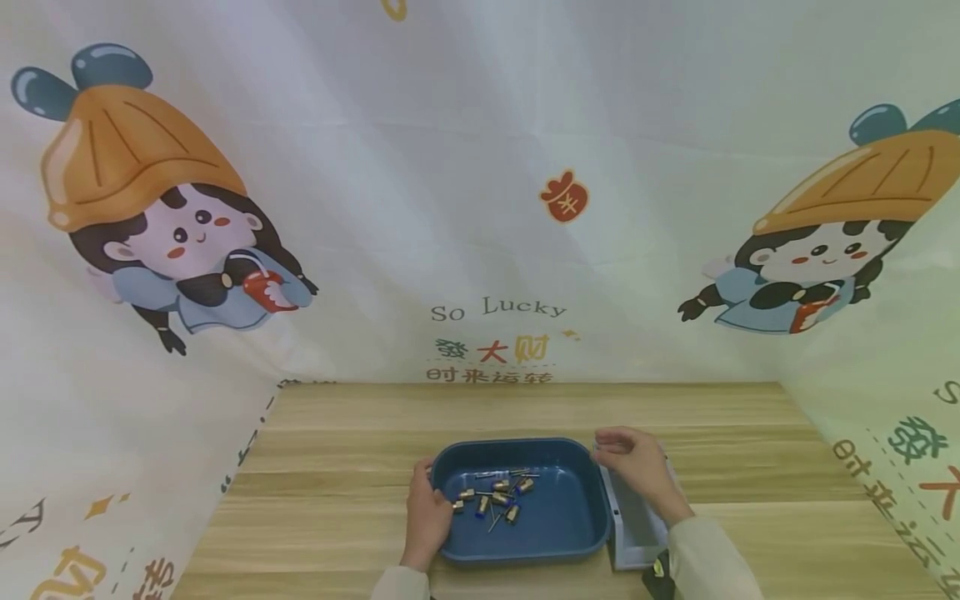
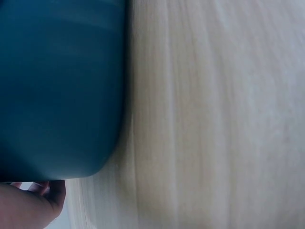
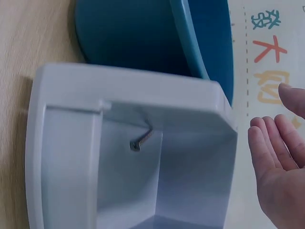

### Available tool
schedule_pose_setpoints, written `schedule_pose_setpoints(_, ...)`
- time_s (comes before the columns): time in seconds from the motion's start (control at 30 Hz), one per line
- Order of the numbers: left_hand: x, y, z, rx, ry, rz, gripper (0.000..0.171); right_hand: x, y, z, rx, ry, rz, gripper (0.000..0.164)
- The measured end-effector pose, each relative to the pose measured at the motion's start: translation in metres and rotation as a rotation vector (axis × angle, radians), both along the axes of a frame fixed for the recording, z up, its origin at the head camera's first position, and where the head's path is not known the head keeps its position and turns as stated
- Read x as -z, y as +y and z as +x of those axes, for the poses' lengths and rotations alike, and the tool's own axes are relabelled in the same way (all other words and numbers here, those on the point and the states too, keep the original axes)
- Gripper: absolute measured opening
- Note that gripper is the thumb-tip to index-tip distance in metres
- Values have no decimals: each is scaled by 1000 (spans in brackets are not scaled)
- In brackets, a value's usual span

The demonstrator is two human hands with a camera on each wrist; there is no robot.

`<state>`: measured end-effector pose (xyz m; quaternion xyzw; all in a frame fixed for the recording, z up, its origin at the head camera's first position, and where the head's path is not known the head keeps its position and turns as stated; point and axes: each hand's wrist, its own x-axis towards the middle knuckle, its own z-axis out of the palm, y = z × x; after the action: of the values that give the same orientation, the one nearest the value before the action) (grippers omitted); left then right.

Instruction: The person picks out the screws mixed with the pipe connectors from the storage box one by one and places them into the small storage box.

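Note:
A blue plastic tray [image 1: 562, 510] stands before me, holding several brass fittings [image 1: 501, 499], some with blue ends, and several screws [image 1: 495, 523]. My left hand [image 1: 427, 515] grips the tray's left side, thumb at the rim and fingers outside; the left wrist view shows mostly the tray's outer wall [image 2: 62, 95]. Against the tray's right side is a pale grey box [image 3: 133, 88] with a single screw [image 3: 143, 139] inside. Over the far end of that box hangs my right hand [image 1: 637, 465], its fingers extended and thumb apart, holding nothing in the right wrist view.
The tray and box rest on a wood-grain table [image 1: 315, 500]. Printed cloth [image 1: 480, 250] with cartoon figures and lettering hangs behind and on both sides. A small black object with a yellow mark [image 1: 659, 575] is by my right wrist.

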<state>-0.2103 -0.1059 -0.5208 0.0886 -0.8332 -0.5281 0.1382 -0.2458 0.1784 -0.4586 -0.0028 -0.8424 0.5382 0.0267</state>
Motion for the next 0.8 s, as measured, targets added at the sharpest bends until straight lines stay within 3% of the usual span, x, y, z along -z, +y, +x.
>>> schedule_pose_setpoints(0.43, 1, 0, 0, -9, 20, -10, 46, 6, -22, -1, -58, -1, -79, 38)
schedule_pose_setpoints(0.8, 2, 0, 1, -22, 32, -1, 46, 19, -44, -4, -42, -14, -124, 33)
